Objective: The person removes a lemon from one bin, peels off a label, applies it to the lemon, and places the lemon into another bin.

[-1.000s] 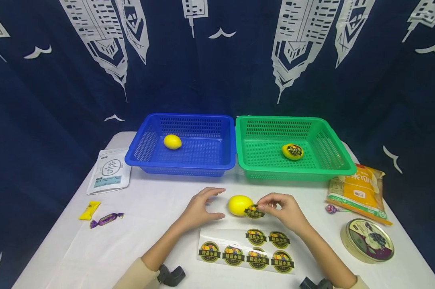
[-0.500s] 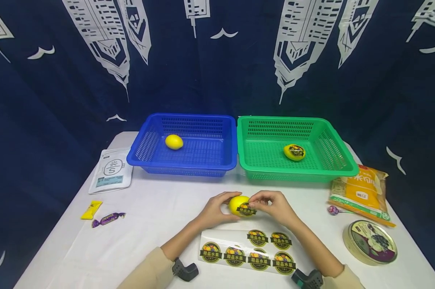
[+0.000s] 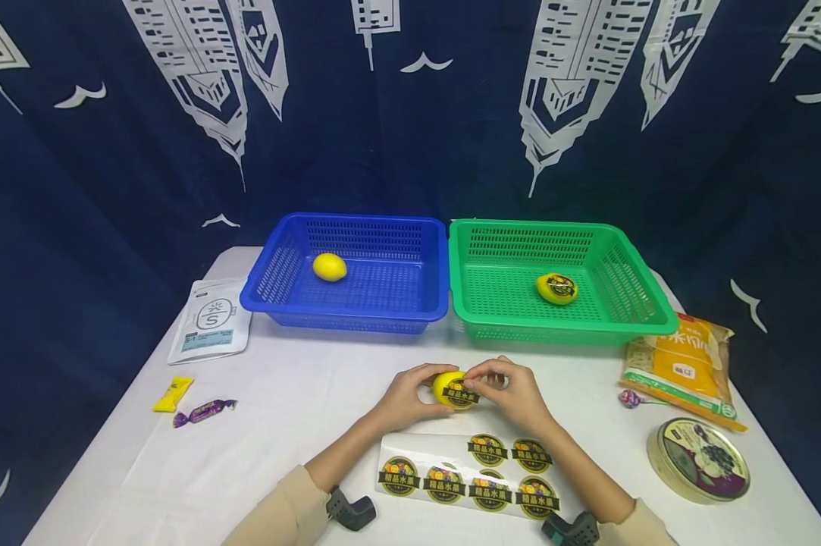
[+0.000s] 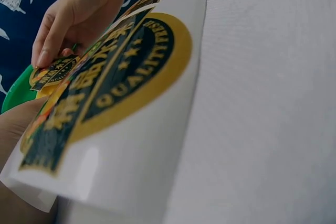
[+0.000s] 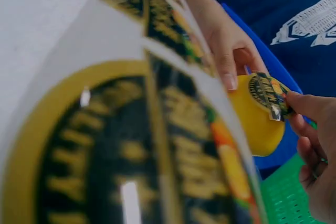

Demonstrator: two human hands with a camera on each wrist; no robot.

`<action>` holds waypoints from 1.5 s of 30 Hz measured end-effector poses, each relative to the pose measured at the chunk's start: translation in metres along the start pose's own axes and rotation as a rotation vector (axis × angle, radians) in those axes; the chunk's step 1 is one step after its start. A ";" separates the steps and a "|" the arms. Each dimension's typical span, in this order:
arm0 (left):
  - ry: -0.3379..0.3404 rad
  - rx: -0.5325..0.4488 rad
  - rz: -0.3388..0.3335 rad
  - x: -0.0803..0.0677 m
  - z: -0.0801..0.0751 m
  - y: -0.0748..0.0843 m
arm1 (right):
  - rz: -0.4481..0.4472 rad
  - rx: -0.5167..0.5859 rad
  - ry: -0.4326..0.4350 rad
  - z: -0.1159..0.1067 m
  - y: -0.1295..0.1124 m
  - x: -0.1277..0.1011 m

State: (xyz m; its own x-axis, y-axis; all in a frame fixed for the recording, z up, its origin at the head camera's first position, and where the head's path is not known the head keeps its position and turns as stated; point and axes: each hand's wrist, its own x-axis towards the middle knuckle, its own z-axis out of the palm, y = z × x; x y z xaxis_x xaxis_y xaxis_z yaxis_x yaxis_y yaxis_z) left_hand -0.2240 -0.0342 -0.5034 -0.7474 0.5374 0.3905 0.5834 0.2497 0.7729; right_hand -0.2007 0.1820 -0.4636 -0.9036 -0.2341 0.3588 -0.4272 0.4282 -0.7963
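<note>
While both hands' fingers clamp the lemon [image 3: 447, 387], its sticker [image 3: 461, 394] shows and the sticker sheet [image 4: 110, 129] blocks both wrist views.

Your two forearms angle inward from the near edge and meet in the middle. Your left hand [image 3: 406, 397] forms a curled grip, thumb below and fingers [image 5: 227, 75] arched over the top. Just to the right of that grip, your right hand [image 3: 512, 392] pinches with thumb and forefinger, its other fingers loosely bent. Both sleeves reach the wrists.
</note>
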 end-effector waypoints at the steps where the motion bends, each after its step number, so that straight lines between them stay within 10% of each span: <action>1: 0.000 -0.002 0.001 0.000 0.000 0.000 | -0.017 -0.018 0.019 0.001 0.000 0.000; 20: 0.008 -0.027 -0.004 0.000 0.000 -0.002 | -0.382 -0.397 0.253 0.015 0.004 -0.003; 45: -0.082 -0.180 -0.141 0.000 -0.006 -0.001 | -0.511 -0.150 0.080 0.019 0.020 -0.011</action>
State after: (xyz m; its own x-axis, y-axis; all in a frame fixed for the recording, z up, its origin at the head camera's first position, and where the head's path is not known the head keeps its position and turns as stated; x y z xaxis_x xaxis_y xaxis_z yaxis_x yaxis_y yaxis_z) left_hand -0.2267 -0.0389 -0.5014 -0.7850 0.5728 0.2360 0.4033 0.1832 0.8966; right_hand -0.1987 0.1764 -0.4923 -0.5767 -0.3807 0.7228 -0.8076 0.3988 -0.4344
